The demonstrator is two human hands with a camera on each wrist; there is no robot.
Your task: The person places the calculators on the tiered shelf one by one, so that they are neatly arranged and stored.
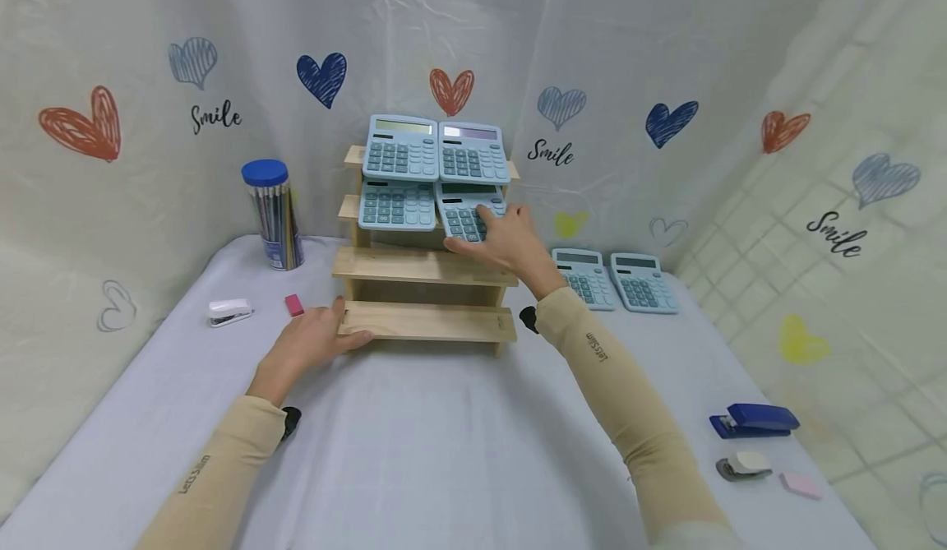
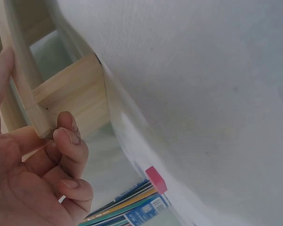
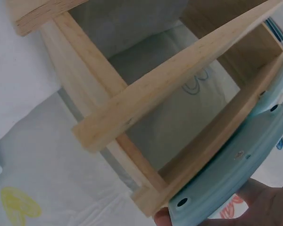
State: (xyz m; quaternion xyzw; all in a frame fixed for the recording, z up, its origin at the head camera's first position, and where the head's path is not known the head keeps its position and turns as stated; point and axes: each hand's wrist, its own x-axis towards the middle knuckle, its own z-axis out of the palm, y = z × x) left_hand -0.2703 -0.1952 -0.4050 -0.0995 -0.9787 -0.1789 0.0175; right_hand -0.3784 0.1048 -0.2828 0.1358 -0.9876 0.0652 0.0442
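A wooden tiered rack (image 1: 425, 265) stands against the backdrop. My left hand (image 1: 305, 340) grips the left end of its lowest shelf; in the left wrist view the thumb lies over the board and fingers curl by its corner. My right hand (image 1: 510, 242) holds a light blue calculator (image 1: 460, 223) by its lower part, at the right side of the second shelf from the top. The right wrist view shows this calculator's underside (image 3: 236, 165) close against the shelf edge. Beside it leans another calculator (image 1: 397, 206), and two more calculators (image 1: 473, 155) sit side by side on the top shelf.
Two calculators (image 1: 644, 284) lie right of the rack. To its left are a tub of pencils (image 1: 275, 217), a white stapler (image 1: 229, 311) and a pink eraser (image 1: 294, 305). A blue stapler (image 1: 756, 421), a small white stapler (image 1: 743, 465) and a pale pink eraser (image 1: 801, 485) lie front right.
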